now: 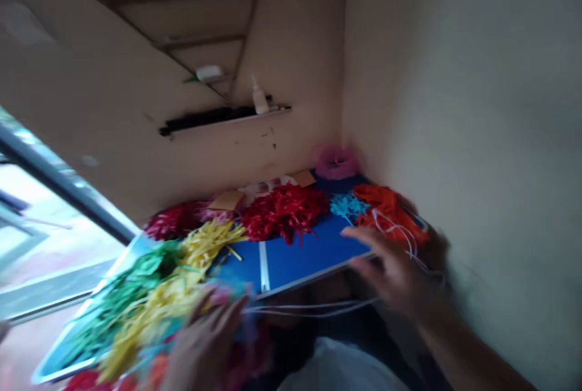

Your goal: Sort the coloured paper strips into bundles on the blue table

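My left hand (204, 333), smeared by motion, is closed around a multicoloured bundle of thin strips (234, 294) at the lower left. Two strands of white cord (313, 309) run from this bundle toward my right hand (395, 270). That hand is above the table's front right edge, thumb and forefinger apart with nothing visible between them; its lower fingers are hidden. Beyond it, more white cord loops over a bright orange bundle (386, 206), next to a small heap of light-blue strips (348, 205).
Green (122, 294), yellow (209, 242) and red strips (284, 209) lie in heaps on the blue table (295, 260). A pink ring-shaped roll (336, 162) rests in the back corner. A white bottle (260, 99) stands on a wall ledge. White material (341, 370) is below.
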A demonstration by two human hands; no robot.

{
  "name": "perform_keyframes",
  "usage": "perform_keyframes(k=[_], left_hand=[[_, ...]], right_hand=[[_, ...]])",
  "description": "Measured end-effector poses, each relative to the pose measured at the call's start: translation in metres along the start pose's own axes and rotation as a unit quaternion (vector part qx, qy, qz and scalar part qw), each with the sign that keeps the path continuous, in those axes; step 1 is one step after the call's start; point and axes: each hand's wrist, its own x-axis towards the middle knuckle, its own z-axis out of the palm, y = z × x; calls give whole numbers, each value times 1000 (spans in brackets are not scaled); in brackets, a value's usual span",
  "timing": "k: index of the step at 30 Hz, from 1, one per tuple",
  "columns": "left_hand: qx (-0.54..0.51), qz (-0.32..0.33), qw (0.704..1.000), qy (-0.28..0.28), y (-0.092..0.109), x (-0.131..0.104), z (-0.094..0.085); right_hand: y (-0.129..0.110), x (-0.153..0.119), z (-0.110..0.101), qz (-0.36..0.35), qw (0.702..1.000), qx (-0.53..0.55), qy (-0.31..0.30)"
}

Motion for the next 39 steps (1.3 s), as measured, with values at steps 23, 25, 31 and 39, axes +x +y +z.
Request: perform_keyframes(k=[23,25,31,39], left_hand=[[-340,-376,861,37,50,53,72],[-382,-386,839,38,46,57,83],[-612,-419,670,13,45,30,114],[-592,-480,647,14,53,-3,137]], right_hand=[[-70,-39,145,118,854,438,-256],[-69,-43,153,167,847,451,-229],[-47,-36,159,286,779,547,-107],[-40,-34,167,323,787,512,-119]])
